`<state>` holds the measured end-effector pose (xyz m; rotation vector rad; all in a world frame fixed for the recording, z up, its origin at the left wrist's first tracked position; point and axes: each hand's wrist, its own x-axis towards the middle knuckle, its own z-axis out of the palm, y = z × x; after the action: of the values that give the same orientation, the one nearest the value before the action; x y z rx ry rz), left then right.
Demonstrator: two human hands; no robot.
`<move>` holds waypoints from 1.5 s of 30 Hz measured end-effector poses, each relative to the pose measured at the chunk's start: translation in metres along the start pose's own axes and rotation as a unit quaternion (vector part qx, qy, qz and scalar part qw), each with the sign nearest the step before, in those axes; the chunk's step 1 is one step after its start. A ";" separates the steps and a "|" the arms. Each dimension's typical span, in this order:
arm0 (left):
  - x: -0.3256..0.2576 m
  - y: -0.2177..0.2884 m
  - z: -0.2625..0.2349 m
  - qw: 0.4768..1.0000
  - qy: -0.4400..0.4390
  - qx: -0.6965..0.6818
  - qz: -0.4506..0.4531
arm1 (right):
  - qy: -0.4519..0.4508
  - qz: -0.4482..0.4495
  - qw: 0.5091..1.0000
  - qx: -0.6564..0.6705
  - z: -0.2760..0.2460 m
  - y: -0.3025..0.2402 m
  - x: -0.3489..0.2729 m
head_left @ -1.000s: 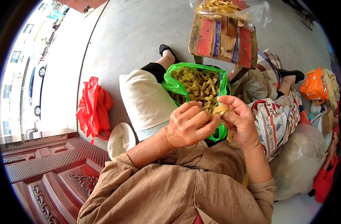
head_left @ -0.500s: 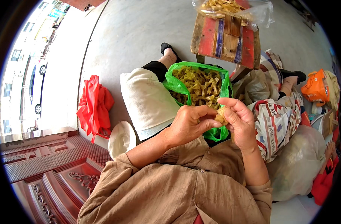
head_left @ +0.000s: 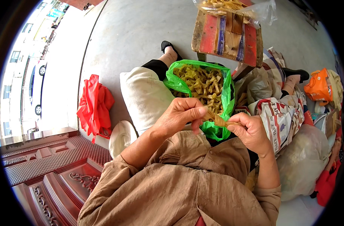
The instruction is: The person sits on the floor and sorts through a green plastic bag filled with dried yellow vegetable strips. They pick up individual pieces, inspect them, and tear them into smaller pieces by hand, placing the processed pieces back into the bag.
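My left hand (head_left: 182,115) and my right hand (head_left: 251,134) are in front of my lap, each pinching one end of a short yellow-brown strip (head_left: 220,121). The strip is stretched between my fingertips, bunched in its middle like a knot. Just beyond my hands, an open green plastic bag (head_left: 228,88) stands between my knees. Many yellow-brown knotted pieces (head_left: 204,83) fill it. The tips of my left fingers are partly blurred.
A worn wooden stool (head_left: 250,43) stands beyond the green bag, with a clear bag of yellow strips (head_left: 223,5) on its far end. A red bag (head_left: 94,107) and a pale hat-like item (head_left: 122,140) lie left. Stuffed bags (head_left: 302,162) and an orange bag (head_left: 318,87) crowd the right.
My hands have moved apart and my right hand has turned lower. The strip, a compact bundle at my fingertips before, is now drawn out between them.
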<state>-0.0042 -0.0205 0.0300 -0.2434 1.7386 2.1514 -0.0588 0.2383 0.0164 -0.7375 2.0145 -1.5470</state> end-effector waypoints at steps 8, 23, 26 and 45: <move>0.006 0.021 0.021 0.708 -0.028 0.617 0.343 | 0.076 -0.226 0.907 -0.347 0.014 -0.003 0.006; -0.019 0.033 -0.078 0.799 0.057 0.562 0.205 | 0.101 0.123 0.982 -0.097 -0.041 0.020 -0.067; 0.001 0.007 -0.022 0.958 0.004 0.251 0.137 | 0.178 0.121 0.946 0.240 -0.017 0.021 -0.037; 0.021 -0.059 0.018 0.981 -0.149 -0.081 -0.095 | 0.209 0.002 0.765 0.609 0.050 0.030 0.022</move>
<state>0.0003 0.0110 -0.0269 -0.1148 1.3220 2.0686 -0.0453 0.1943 -0.0253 0.1754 0.7600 -2.6259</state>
